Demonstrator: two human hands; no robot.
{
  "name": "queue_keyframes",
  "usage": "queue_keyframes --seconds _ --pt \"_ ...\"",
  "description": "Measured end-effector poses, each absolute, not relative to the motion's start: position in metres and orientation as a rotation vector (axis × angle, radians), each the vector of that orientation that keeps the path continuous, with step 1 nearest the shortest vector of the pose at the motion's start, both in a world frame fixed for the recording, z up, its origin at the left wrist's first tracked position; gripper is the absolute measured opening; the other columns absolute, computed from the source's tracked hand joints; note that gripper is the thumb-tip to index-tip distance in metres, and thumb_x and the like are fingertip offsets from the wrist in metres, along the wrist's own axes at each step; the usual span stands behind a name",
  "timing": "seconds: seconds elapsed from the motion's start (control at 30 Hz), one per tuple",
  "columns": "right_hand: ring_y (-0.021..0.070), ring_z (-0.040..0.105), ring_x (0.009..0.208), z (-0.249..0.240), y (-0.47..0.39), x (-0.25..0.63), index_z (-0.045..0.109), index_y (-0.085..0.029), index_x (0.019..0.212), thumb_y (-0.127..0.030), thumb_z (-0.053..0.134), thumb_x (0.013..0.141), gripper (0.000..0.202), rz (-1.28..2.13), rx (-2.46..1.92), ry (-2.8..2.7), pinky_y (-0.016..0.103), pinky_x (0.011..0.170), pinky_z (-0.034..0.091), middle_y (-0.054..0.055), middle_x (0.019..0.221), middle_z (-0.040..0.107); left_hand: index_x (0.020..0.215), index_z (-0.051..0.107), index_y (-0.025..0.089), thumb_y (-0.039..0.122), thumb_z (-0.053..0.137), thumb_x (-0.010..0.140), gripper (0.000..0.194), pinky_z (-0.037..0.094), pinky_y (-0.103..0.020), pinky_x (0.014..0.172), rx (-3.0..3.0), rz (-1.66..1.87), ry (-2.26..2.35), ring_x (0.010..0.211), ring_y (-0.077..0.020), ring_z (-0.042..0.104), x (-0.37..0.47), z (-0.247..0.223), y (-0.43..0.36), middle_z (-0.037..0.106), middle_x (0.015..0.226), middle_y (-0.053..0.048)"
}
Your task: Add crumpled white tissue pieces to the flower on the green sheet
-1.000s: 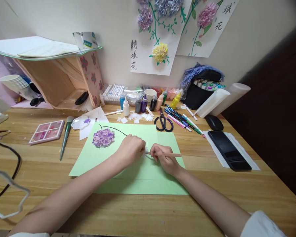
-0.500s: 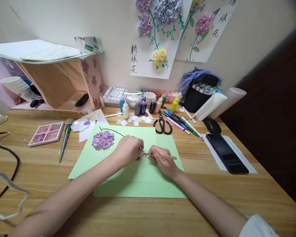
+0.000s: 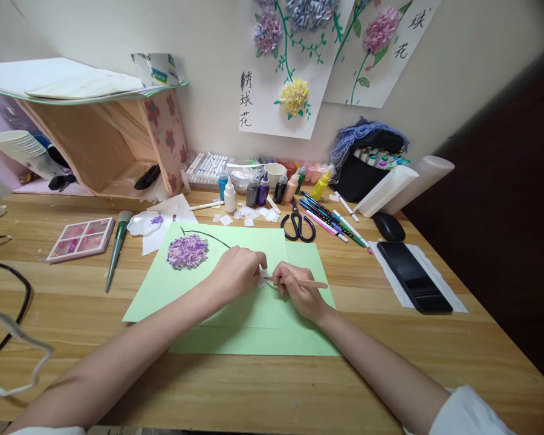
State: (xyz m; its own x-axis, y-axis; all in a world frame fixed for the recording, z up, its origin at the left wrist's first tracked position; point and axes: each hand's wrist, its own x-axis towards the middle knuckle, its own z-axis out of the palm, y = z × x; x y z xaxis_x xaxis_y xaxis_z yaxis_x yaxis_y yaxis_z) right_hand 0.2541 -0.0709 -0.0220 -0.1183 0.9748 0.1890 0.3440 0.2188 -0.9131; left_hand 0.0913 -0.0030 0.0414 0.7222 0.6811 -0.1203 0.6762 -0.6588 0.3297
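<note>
My left hand [image 3: 236,271] pinches a small white paper square [image 3: 262,279] over the green paper sheet [image 3: 181,290]. My right hand [image 3: 294,291] grips a thin wooden stick [image 3: 315,284] like a pen, its tip meeting the paper square. The two hands almost touch at the sheet's middle. A purple paper flower [image 3: 187,251] with a thin black stem [image 3: 206,235] is glued on the sheet's upper left.
Black scissors [image 3: 298,227], coloured pens [image 3: 333,219] and small paint bottles [image 3: 254,191] line the back. Loose white paper squares [image 3: 249,213] lie near them. A black phone [image 3: 414,276] and mouse [image 3: 388,226] lie right; a pink palette [image 3: 81,238] and green brush [image 3: 115,251] left.
The hands stay together at the sheet's middle; the white paper piece now shows between the fingers. The view has shifted slightly.
</note>
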Motion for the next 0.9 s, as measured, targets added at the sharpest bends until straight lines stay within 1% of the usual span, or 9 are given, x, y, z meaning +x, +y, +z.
queue_keyframes --seconds 0.07,0.17,0.23,0.27,0.37,0.43,0.57,0.7,0.9 --pt "0.0119 0.043 0.048 -0.023 -0.072 0.255 0.052 -0.020 0.066 -0.045 0.028 0.096 0.046 0.900 -1.226 -1.588 0.026 0.051 0.035 -0.002 0.052 0.044 0.091 0.067 0.021 0.011 0.054 0.071 0.026 0.042 -0.026 0.062 2.542 0.015 1.069 0.072 -0.0188 0.064 0.087 0.048 0.000 0.073 0.080 -0.001" --pt "0.0118 0.043 0.046 -0.026 -0.073 0.256 0.053 -0.019 0.065 -0.045 0.027 0.096 0.047 0.895 -1.168 -1.499 0.026 0.050 0.034 -0.002 0.052 0.046 0.087 0.068 0.020 0.017 0.055 0.072 0.020 0.040 -0.024 0.058 2.480 0.021 1.100 0.072 -0.0171 0.062 0.071 0.067 0.011 0.071 0.086 -0.002" --pt "0.0118 0.043 0.047 -0.026 -0.073 0.256 0.053 -0.019 0.067 -0.045 0.027 0.095 0.046 0.918 -1.171 -1.460 0.026 0.050 0.034 -0.002 0.051 0.046 0.084 0.070 0.019 0.020 0.055 0.074 0.018 0.041 -0.023 0.062 2.464 0.035 1.077 0.075 -0.0161 0.061 0.057 0.081 0.021 0.071 0.086 -0.002" --pt "0.0119 0.043 0.047 -0.026 -0.072 0.256 0.053 -0.019 0.069 -0.045 0.028 0.095 0.045 0.936 -1.178 -1.450 0.025 0.050 0.034 -0.002 0.051 0.046 0.084 0.070 0.019 0.020 0.054 0.074 0.019 0.040 -0.022 0.062 2.446 0.038 1.084 0.075 -0.0151 0.061 0.050 0.088 0.026 0.071 0.084 -0.001" --pt "0.0117 0.044 0.049 -0.024 -0.070 0.256 0.052 -0.019 0.074 -0.045 0.032 0.095 0.038 0.999 -1.186 -1.440 0.025 0.050 0.035 -0.003 0.052 0.048 0.086 0.070 0.019 0.024 0.053 0.076 0.020 0.038 -0.020 0.055 2.356 -0.044 1.112 0.061 -0.0109 0.057 0.037 0.100 0.036 0.069 0.080 0.001" --pt "0.0118 0.047 0.051 -0.021 -0.069 0.255 0.051 -0.019 0.075 -0.044 0.034 0.094 0.036 1.034 -1.190 -1.478 0.024 0.052 0.036 -0.003 0.055 0.051 0.086 0.070 0.019 0.025 0.055 0.076 0.020 0.037 -0.020 0.054 2.331 -0.099 1.057 0.061 -0.0102 0.056 0.035 0.100 0.038 0.069 0.079 0.001" --pt "0.0125 0.052 0.059 -0.016 -0.069 0.252 0.052 -0.019 0.074 -0.040 0.038 0.094 0.032 1.077 -1.248 -1.669 0.025 0.059 0.039 -0.001 0.063 0.057 0.080 0.071 0.017 0.025 0.056 0.075 0.018 0.038 -0.020 0.060 2.339 -0.172 0.953 0.068 -0.0116 0.058 0.042 0.089 0.034 0.070 0.080 -0.001" --pt "0.0127 0.052 0.062 -0.014 -0.067 0.248 0.055 -0.019 0.076 -0.040 0.044 0.092 0.029 1.091 -1.289 -1.766 0.025 0.061 0.039 0.000 0.067 0.061 0.078 0.072 0.018 0.024 0.056 0.074 0.017 0.036 -0.021 0.058 2.342 -0.232 0.931 0.068 -0.0123 0.057 0.047 0.080 0.029 0.070 0.078 -0.001" --pt "0.0127 0.052 0.062 -0.012 -0.063 0.246 0.056 -0.019 0.080 -0.042 0.046 0.091 0.027 1.130 -1.329 -1.700 0.024 0.059 0.038 0.001 0.071 0.064 0.076 0.073 0.019 0.019 0.057 0.072 0.016 0.035 -0.021 0.056 2.346 -0.261 0.873 0.065 -0.0123 0.056 0.052 0.074 0.024 0.070 0.076 -0.001"
